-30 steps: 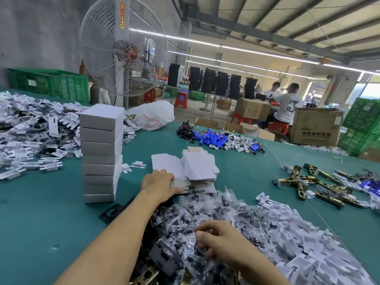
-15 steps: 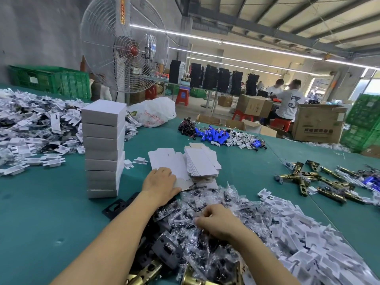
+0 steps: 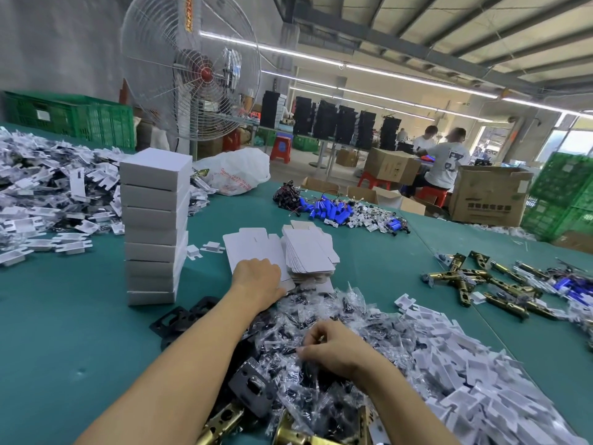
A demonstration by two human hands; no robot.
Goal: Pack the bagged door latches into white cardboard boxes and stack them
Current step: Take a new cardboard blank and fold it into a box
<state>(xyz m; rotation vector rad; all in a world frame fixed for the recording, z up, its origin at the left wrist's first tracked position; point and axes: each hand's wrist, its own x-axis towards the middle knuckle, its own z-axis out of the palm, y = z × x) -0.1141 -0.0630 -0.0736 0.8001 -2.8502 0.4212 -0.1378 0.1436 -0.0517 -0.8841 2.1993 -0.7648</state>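
A stack of several closed white boxes (image 3: 154, 226) stands on the green table to the left. Flat unfolded white box blanks (image 3: 309, 252) lie in a pile at the middle, with one loose blank (image 3: 253, 252) beside them. My left hand (image 3: 258, 277) rests on that loose blank, its fingers curled over the near edge. In front of me lies a heap of clear bags with dark small parts (image 3: 321, 348). My right hand (image 3: 333, 348) digs into this heap and pinches a bag. Brass latches (image 3: 221, 422) lie at the near edge.
White cardboard inserts (image 3: 465, 364) pile up at the right, more at the far left (image 3: 41, 187). Brass latch bodies (image 3: 465, 284) lie at the right, blue batteries (image 3: 330, 210) further back. A standing fan (image 3: 192, 69), a white plastic bag (image 3: 237, 171), green crates and two seated people are behind.
My right hand has shifted within the bag heap, away from me, and its fingers have closed on a bag. My left hand stays on the loose blank.
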